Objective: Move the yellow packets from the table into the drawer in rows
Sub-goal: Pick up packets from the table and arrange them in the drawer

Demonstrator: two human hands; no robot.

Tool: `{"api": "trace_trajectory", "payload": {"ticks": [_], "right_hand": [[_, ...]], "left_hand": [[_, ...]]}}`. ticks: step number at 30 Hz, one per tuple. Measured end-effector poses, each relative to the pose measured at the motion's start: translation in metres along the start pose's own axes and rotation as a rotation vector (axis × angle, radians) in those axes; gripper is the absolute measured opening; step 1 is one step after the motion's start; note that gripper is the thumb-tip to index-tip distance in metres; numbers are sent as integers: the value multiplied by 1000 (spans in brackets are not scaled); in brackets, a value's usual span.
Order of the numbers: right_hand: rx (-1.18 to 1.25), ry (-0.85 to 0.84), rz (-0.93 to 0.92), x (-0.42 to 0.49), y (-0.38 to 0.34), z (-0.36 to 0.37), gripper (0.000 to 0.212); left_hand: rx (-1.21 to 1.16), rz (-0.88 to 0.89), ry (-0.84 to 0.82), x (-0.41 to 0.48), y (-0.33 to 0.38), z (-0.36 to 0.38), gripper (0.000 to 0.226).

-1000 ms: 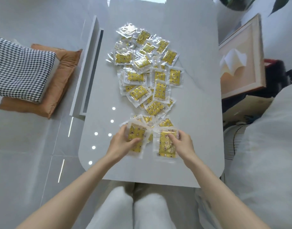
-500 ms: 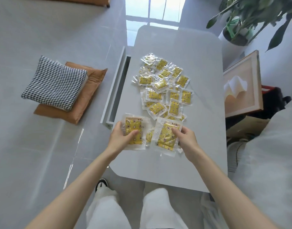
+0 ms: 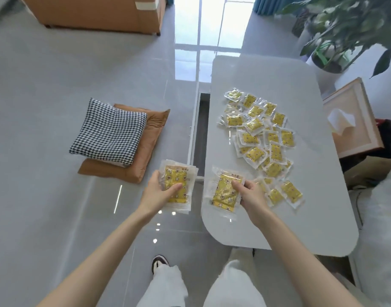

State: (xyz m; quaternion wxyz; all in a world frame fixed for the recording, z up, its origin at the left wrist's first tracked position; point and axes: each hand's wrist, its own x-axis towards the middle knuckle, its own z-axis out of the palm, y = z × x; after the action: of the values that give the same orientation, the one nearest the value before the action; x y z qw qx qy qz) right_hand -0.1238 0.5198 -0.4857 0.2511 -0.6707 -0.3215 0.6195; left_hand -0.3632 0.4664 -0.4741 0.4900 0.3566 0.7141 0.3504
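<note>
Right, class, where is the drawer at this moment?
In the head view the drawer juts open from the table's left side, between the table edge and the floor cushions, just beyond the packets held in the left hand.

Packets (image 3: 258,134) heaped mid tabletop (image 3: 267,74) toward its left edge, drawer (image 3: 201,129) open along that edge, cushions (image 3: 115,138) stacked on floor left of drawer, left hand (image 3: 159,192) holding left stack (image 3: 177,185) off near-left corner, right hand (image 3: 253,197) holding right stack (image 3: 224,192) over that corner, plant (image 3: 345,29) beyond far-right corner
</note>
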Motion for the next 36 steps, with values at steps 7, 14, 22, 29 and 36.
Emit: {"api": "trace_trajectory", "payload": {"ticks": [7, 14, 22, 29, 36], "right_hand": [[113, -58, -16, -38, -26, 95, 16], [170, -67, -72, -14, -69, 143, 8], [283, -70, -15, 76, -144, 174, 10], [487, -108, 44, 138, -216, 181, 23], [560, 40, -65, 177, -249, 182, 28]], "left_hand": [[22, 38, -19, 6, 5, -96, 42], [34, 59, -90, 65, 33, -127, 53], [27, 51, -140, 181, 91, -137, 81], [35, 66, -214, 271, 163, -127, 73], [89, 84, -406, 343, 211, -92, 71]]}}
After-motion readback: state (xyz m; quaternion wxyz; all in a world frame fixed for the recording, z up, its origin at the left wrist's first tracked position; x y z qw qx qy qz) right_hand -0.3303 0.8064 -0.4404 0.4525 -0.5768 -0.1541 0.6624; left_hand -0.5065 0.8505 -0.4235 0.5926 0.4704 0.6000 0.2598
